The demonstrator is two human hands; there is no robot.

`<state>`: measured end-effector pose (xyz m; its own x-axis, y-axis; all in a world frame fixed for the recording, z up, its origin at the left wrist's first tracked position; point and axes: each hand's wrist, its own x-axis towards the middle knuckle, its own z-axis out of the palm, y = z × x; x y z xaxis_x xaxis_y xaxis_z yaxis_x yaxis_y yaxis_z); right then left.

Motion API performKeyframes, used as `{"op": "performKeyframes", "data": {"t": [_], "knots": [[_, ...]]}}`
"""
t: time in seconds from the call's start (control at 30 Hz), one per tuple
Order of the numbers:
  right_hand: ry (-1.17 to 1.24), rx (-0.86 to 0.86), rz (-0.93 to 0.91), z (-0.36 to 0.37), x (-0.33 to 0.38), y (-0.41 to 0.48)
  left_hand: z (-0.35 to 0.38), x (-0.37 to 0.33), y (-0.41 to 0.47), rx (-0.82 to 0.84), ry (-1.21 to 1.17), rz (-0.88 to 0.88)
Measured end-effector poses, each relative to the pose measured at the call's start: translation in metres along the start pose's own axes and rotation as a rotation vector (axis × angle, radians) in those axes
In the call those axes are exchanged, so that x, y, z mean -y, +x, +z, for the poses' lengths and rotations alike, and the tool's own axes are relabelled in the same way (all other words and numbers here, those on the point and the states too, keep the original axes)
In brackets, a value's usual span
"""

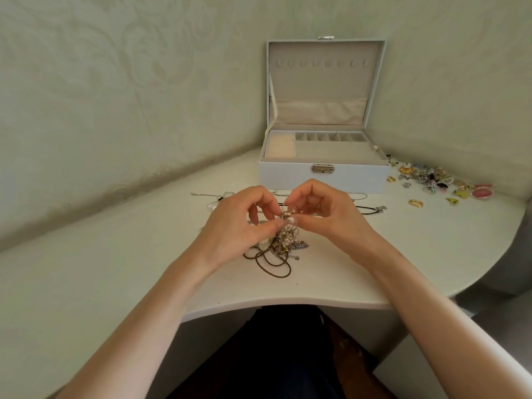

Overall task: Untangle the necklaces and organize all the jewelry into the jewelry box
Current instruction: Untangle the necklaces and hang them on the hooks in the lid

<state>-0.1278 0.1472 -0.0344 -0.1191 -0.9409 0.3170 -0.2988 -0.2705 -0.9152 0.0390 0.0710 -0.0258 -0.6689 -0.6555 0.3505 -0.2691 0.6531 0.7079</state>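
A tangled bunch of necklaces (283, 244) hangs and pools on the white table in front of me: pearl strands, metal chains and a brown cord looping toward me. My left hand (241, 223) and my right hand (322, 211) meet above it, and both pinch the top of the tangle between thumb and fingertips. The white jewelry box (324, 175) stands open behind my hands, its lid upright and its beige compartments bare. Thin chains (207, 194) and a black cord with a charm (374, 210) lie flat on the table behind my hands.
A scatter of earrings, brooches and rings (440, 181) lies to the right of the box, with a gold ring (416, 203) nearest me. The table (115, 272) sits in a wall corner; its curved front edge runs above my lap.
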Motion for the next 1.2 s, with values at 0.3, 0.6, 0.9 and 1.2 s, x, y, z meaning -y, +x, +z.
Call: {"op": "performKeyframes", "data": {"t": [0.3,0.6,0.9,1.2], "knots": [[-0.009,0.028,0.003,0.001,-0.001,-0.001,-0.002,0.002,0.000,0.024,0.057,0.002],[-0.053,0.017,0.034,0.002,-0.004,-0.002,0.000,0.002,0.001,-0.020,-0.056,-0.064],[-0.042,0.008,0.028,0.001,-0.003,-0.002,-0.008,0.006,-0.002,-0.007,-0.158,-0.086],[0.097,-0.035,-0.018,-0.002,-0.002,-0.002,-0.005,0.009,-0.003,0.125,-0.077,-0.128]]}}
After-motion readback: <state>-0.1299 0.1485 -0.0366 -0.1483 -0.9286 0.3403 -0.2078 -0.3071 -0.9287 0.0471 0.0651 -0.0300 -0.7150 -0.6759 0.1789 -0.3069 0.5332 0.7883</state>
